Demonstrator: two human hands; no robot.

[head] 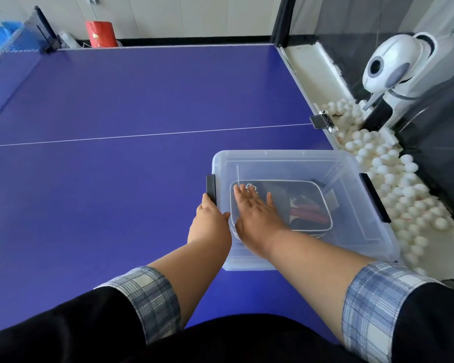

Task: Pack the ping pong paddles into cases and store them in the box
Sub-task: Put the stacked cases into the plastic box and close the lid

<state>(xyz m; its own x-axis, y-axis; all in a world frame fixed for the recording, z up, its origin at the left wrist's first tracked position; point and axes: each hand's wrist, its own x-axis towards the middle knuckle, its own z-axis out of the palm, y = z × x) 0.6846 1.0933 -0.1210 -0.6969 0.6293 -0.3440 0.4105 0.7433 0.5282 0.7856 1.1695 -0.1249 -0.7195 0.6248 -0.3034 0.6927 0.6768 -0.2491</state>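
Note:
A clear plastic box (286,156) with black side latches stands on the blue table near its right edge. Inside lies a dark paddle case (307,205) with white piping and red markings. My right hand (254,208) reaches into the box, fingers straight, and rests flat on the case's left part. My left hand (211,218) is outside the box against its left wall, just below the black latch (210,188); its fingers are hidden behind the hand. No loose paddle is visible.
The blue ping pong table (116,113) stretches left and ahead, its net (8,56) at the far left. A trough with several white balls (393,179) runs along the table's right side, beside a white ball machine (393,66). A red bag (101,34) stands beyond.

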